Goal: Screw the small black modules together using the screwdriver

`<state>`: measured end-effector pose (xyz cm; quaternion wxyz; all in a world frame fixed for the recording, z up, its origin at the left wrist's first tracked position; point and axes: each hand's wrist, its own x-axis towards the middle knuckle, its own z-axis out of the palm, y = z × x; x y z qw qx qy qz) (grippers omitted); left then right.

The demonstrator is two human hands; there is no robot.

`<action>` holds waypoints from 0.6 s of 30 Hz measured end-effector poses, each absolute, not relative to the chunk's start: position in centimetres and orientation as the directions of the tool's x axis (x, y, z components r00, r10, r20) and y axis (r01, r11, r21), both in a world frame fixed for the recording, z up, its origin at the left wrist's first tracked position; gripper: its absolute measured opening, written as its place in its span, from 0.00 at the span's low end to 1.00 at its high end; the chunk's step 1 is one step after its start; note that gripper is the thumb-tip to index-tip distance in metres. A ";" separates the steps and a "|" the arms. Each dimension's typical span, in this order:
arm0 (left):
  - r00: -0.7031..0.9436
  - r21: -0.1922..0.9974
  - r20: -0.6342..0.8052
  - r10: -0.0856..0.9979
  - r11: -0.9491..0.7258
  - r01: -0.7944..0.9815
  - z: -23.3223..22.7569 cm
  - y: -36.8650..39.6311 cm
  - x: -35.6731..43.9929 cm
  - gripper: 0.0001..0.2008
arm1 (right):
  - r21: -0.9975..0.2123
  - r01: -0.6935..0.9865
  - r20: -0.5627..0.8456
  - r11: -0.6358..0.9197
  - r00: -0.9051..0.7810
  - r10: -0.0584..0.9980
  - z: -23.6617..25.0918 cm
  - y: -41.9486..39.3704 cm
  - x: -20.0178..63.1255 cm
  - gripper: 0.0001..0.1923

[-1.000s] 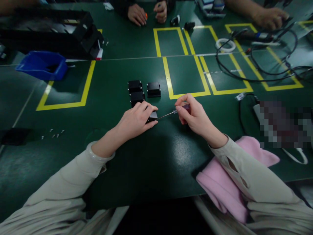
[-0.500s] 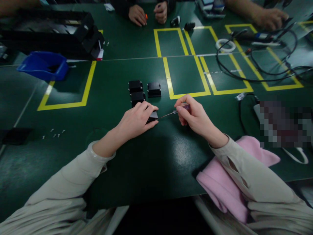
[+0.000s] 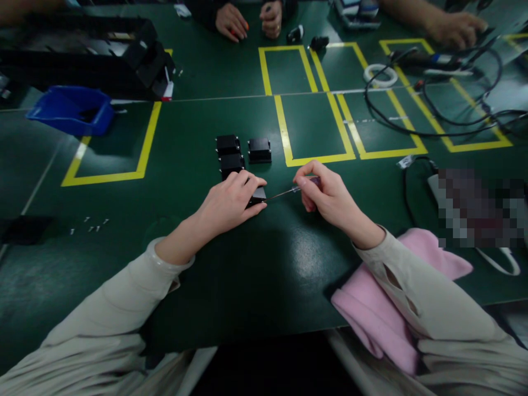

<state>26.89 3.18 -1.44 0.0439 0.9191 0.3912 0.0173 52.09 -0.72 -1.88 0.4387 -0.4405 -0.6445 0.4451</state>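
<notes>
**Small black part under the screwdriver tip**

We see a small black part (image 3: pixel 258 194) lying on the green table (image 3: pixel 231 286), near the middle of the view and just in front of three more black blocks (image 3: pixel 241 151) that stand close together behind it. Our left hand (image 3: pixel 229 204) lies over the part and pins it down, fingers curled closed around its top and sides, so that only its right end shows. Our right hand (image 3: pixel 328 195) holds a thin screwdriver (image 3: pixel 293 190), thumb and fingers pinched shut on the handle; the metal shaft runs leftward and slightly down, and its tip meets the exposed end of the part.

Beyond the blocks, yellow tape outlines (image 3: pixel 313 126) mark rectangles on the table. To the left, a blue bin (image 3: pixel 70 110) sits at the far corner of one outline, with a long black tray (image 3: pixel 82 55) behind it. A few small screws (image 3: pixel 88 225) lie scattered well to the left of our left arm. On the right, black cables (image 3: pixel 433 110) loop across the table beside a white ring (image 3: pixel 379 74). A pink cloth (image 3: pixel 383 313) lies under our right forearm at the near edge.

At the far edge, another person's hands (image 3: pixel 247 22) rest on the table, and a third person's hand (image 3: pixel 454 30) shows at the upper right.
</notes>
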 end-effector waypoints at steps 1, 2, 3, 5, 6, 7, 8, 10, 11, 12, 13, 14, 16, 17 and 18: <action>0.692 0.096 -0.003 0.722 -0.689 0.719 -1.5 3.2 26.9 0.22 | -0.958 0.190 0.170 0.216 -0.232 0.958 -1.9 -0.7 52.1 0.17; 0.690 0.096 -0.003 0.723 -0.687 0.720 -1.5 3.2 26.9 0.22 | -0.955 0.201 0.167 0.217 -0.239 0.957 -1.9 -0.7 52.1 0.18; 0.689 0.096 -0.004 0.724 -0.686 0.721 -1.5 3.2 26.9 0.22 | -0.953 0.204 0.171 0.222 -0.240 0.956 -2.0 -0.7 52.1 0.18; 0.689 0.093 -0.004 0.725 -0.685 0.722 -1.5 3.2 26.9 0.22 | -0.956 0.179 0.195 0.233 -0.208 0.959 -2.1 -0.7 52.0 0.14; 0.688 0.093 -0.003 0.725 -0.685 0.722 -1.5 3.2 26.9 0.22 | -0.955 0.175 0.205 0.240 -0.194 0.959 -2.1 -0.8 52.0 0.13; 0.688 0.094 -0.004 0.726 -0.684 0.723 -1.5 3.2 26.9 0.22 | -0.954 0.171 0.214 0.246 -0.181 0.960 -2.2 -0.8 52.0 0.11; 0.686 0.095 -0.005 0.727 -0.683 0.724 -1.5 3.2 26.9 0.22 | -0.953 0.171 0.220 0.250 -0.177 0.959 -2.2 -0.8 52.0 0.11; 0.685 0.096 -0.006 0.729 -0.681 0.726 -1.5 3.2 26.9 0.22 | -0.951 0.177 0.219 0.253 -0.189 0.957 -2.2 -0.7 52.0 0.11; 0.685 0.094 -0.005 0.728 -0.682 0.726 -1.5 3.2 26.9 0.22 | -0.950 0.184 0.214 0.251 -0.203 0.956 -2.1 -0.7 52.1 0.13; 0.687 0.092 -0.002 0.727 -0.684 0.724 -1.6 3.2 26.9 0.22 | -0.949 0.194 0.206 0.249 -0.217 0.954 -2.1 -0.6 52.1 0.14; 0.690 0.090 0.002 0.724 -0.687 0.721 -1.6 3.2 26.9 0.22 | -0.947 0.202 0.201 0.248 -0.227 0.953 -2.1 -0.6 52.1 0.15; 0.692 0.088 0.005 0.722 -0.690 0.718 -1.6 3.2 26.9 0.22 | -0.946 0.207 0.199 0.248 -0.231 0.952 -2.1 -0.6 52.2 0.15; 0.697 0.085 0.008 0.717 -0.695 0.714 -1.6 3.2 26.9 0.22 | -0.946 0.200 0.208 0.253 -0.220 0.953 -2.1 -0.6 52.1 0.13; 0.698 0.083 0.009 0.716 -0.696 0.713 -1.6 3.2 26.8 0.22 | -0.947 0.192 0.217 0.258 -0.209 0.954 -2.2 -0.6 52.1 0.11; 0.698 0.081 0.009 0.716 -0.696 0.713 -1.6 3.2 26.8 0.22 | -0.947 0.187 0.224 0.261 -0.198 0.954 -2.2 -0.7 52.1 0.10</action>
